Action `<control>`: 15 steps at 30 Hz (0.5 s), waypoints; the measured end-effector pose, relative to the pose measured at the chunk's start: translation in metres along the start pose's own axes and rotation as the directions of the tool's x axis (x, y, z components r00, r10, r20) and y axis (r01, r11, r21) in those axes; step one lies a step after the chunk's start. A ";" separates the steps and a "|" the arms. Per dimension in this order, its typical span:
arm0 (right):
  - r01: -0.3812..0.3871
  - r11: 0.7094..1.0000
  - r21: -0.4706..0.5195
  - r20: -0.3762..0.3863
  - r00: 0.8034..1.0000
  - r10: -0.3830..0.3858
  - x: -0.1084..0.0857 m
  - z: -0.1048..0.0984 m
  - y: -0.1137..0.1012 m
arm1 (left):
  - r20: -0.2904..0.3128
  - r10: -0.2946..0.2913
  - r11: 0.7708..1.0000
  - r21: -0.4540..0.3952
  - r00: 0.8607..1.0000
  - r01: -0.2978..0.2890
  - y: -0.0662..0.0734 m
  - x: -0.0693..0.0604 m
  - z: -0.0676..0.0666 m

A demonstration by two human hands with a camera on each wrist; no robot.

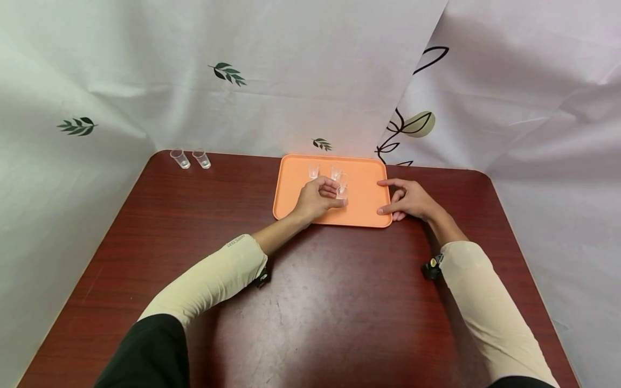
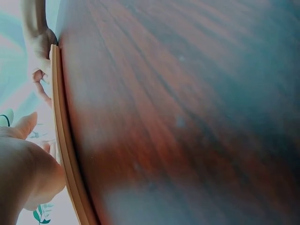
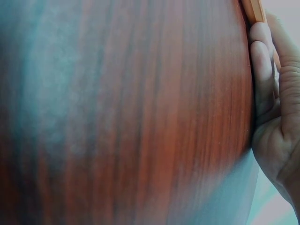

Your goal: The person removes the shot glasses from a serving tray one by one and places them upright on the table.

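Observation:
Over the orange tray (image 1: 364,199), my left hand (image 1: 315,199) pinches a small clear plastic cup (image 1: 342,192) between thumb and fingers. Two more clear cups stand on the tray just beyond that hand, a left one (image 1: 314,171) and a right one (image 1: 336,172). At the tray's right edge is my right hand (image 1: 409,200), its thumb and index finger reaching over the rim and the other fingers bent against the outside. In the right wrist view, fingertips (image 3: 260,33) meet the tray's edge (image 3: 254,10). The left wrist view hides most of the held cup.
Two clear cups, one (image 1: 180,159) beside another (image 1: 201,159), stand at the far left corner of the dark wooden table (image 1: 310,302). A pale curtain (image 1: 301,70) with leaf prints hangs around the table's back and sides, close behind the tray.

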State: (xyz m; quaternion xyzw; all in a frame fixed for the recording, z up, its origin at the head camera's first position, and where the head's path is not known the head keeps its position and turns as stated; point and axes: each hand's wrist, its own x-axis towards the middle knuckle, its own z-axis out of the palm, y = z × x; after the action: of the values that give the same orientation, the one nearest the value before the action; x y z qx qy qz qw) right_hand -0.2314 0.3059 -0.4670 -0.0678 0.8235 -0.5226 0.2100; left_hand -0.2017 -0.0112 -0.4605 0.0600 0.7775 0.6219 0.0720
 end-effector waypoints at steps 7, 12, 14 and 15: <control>0.002 1.000 -0.007 -0.001 1.000 -0.002 -0.002 0.001 -0.001 | 0.014 0.010 1.000 0.018 1.000 -0.010 0.001 -0.002 -0.001; 0.002 1.000 -0.007 -0.002 1.000 -0.002 -0.002 0.001 -0.001 | 0.013 0.022 1.000 0.020 1.000 -0.022 0.001 -0.003 -0.003; 0.003 1.000 -0.003 -0.001 1.000 -0.003 -0.002 0.001 -0.001 | 0.015 0.025 1.000 0.018 1.000 -0.026 0.001 -0.004 -0.005; 0.002 1.000 0.000 0.000 1.000 -0.002 -0.002 0.001 -0.001 | 0.016 0.027 0.999 0.017 1.000 -0.027 0.000 -0.004 -0.006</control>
State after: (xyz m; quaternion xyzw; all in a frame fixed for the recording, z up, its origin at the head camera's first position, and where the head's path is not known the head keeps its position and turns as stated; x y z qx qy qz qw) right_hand -0.2296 0.3048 -0.4659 -0.0690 0.8234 -0.5228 0.2095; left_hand -0.1989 -0.0175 -0.4586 0.0760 0.7815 0.6154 0.0693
